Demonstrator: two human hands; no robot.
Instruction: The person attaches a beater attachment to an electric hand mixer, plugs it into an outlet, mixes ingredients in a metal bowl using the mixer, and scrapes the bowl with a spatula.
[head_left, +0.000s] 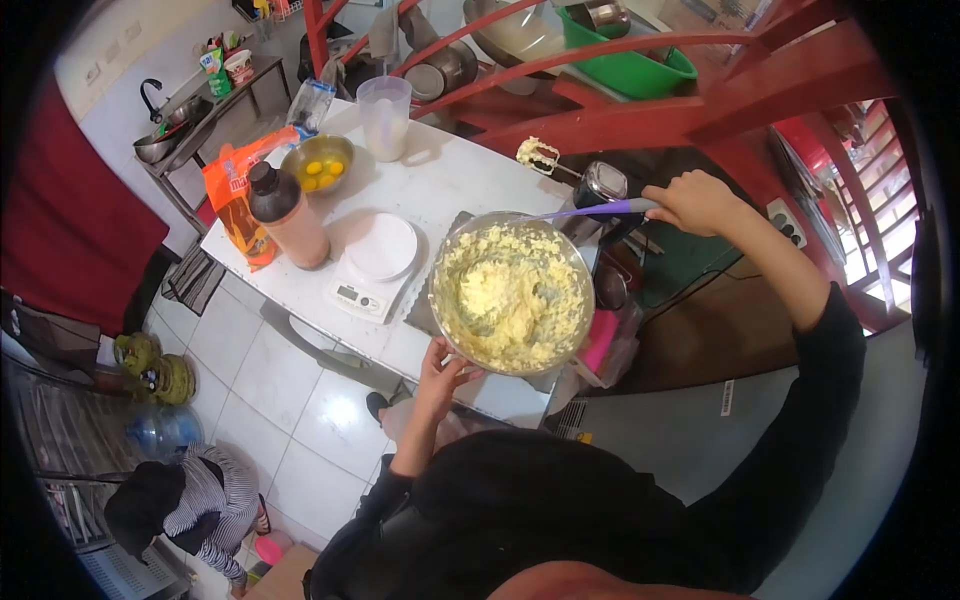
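Note:
A wide metal mixing bowl [583, 325] stands at the table's right end, with pale yellow creamy batter [500, 295] in clumps inside and smeared up its wall. My right hand [692, 203] is closed around the purple handle of a spatula [600, 209], whose blade end reaches the bowl's far rim; the tip is hard to make out. At the near left rim, my left hand [440, 375] steadies the mixing bowl with bent fingers. Just beyond the bowl lies a hand mixer [604, 182], its beater [538, 155] coated with batter.
Left of the bowl are a white kitchen scale [362, 298], a dark-capped bottle [292, 225], an orange packet [240, 190], a bowl of egg yolks [345, 160] and a plastic jug [384, 120]. Red railings [640, 110] border the far side. Another person [190, 505] crouches at lower left.

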